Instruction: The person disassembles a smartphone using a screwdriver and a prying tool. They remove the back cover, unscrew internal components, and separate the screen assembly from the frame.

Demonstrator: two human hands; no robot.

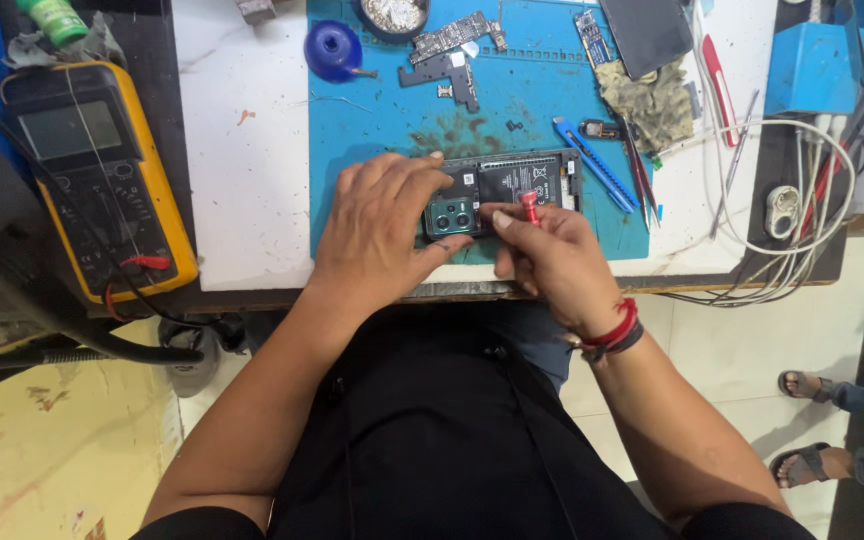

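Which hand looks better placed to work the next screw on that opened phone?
Probably the right hand: it holds the red screwdriver tip-down on the phone. The left hand steadies the phone.

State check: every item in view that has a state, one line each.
phone: back cover off, insides exposed, lying flat on the blue mat
left hand: pressed on the phone's camera end, steadying it
right hand: pinching a red-handled screwdriver, tip on the phone
multimeter: screen blank, red lead plugged in
circuit boards: removed, loose on the mat
blue utility knife: lying flat, blade state unclear
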